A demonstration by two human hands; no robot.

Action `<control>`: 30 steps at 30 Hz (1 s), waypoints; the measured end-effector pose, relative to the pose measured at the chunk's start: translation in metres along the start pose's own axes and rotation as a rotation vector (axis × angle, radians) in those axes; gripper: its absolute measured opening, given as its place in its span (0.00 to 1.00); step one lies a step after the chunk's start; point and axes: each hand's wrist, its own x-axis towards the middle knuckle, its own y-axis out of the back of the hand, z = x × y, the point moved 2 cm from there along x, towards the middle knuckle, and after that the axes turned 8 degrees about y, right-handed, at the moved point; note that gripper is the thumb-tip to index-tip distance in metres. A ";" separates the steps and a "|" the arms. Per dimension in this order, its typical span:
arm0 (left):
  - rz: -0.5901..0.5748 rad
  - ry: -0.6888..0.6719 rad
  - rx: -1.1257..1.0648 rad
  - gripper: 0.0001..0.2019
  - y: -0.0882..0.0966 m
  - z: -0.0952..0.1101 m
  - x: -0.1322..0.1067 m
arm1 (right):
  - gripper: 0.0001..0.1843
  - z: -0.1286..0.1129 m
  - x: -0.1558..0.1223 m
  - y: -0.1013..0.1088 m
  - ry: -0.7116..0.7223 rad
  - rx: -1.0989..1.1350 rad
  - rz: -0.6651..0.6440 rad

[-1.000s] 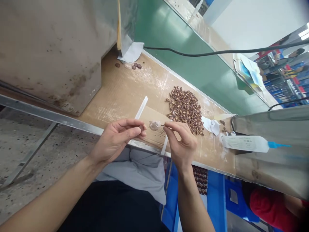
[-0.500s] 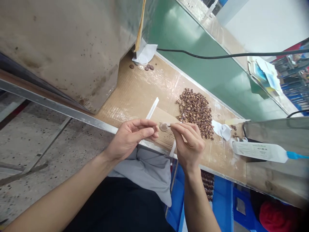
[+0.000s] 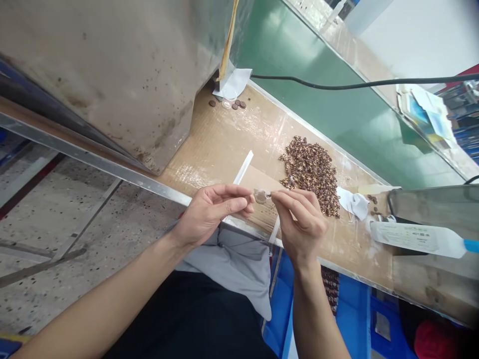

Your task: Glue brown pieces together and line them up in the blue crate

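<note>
Over the near edge of the cardboard-covered bench, my left hand [image 3: 215,212] has its thumb and fingers brought together; anything between them is too small to make out. Opposite it, my right hand [image 3: 301,214] is closed in a pinch, with a tiny bit of something at the fingertips that I cannot name. A small clear round disc [image 3: 261,196] shows in the gap between both sets of fingertips. Whether it is held or lies on the cardboard, I cannot tell. Just beyond my right hand is a heap of small brown and gold pieces [image 3: 310,172].
White tape strips [image 3: 244,167] mark the cardboard [image 3: 217,134]. Brown discs [image 3: 238,104] lie at the back by white paper [image 3: 235,84]. On the right are crumpled white paper [image 3: 354,203] and a squeeze bottle [image 3: 415,237]. Blue crates [image 3: 354,304] stand below the bench.
The whole view has shifted slightly, so bench and hands sit further right in the picture. Both hands keep nearly the same pose, with the clear disc still between them.
</note>
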 end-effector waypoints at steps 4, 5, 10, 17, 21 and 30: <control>0.007 -0.003 -0.003 0.09 0.000 0.000 0.000 | 0.14 0.000 0.000 0.000 -0.001 0.010 -0.008; 0.010 -0.004 -0.004 0.09 0.000 0.000 -0.001 | 0.14 0.000 0.000 0.000 -0.001 0.012 -0.006; 0.024 0.027 0.018 0.09 0.001 0.000 -0.001 | 0.13 -0.001 0.001 0.002 -0.010 0.035 0.032; -0.012 0.131 -0.094 0.09 -0.005 -0.004 0.000 | 0.13 -0.013 0.006 0.019 -0.153 0.188 0.295; -0.056 0.172 -0.165 0.09 -0.014 -0.009 0.000 | 0.11 -0.027 0.001 0.022 -0.312 0.377 0.357; -0.041 0.167 -0.199 0.09 -0.026 -0.020 -0.004 | 0.08 -0.049 -0.016 0.004 -0.512 0.760 0.316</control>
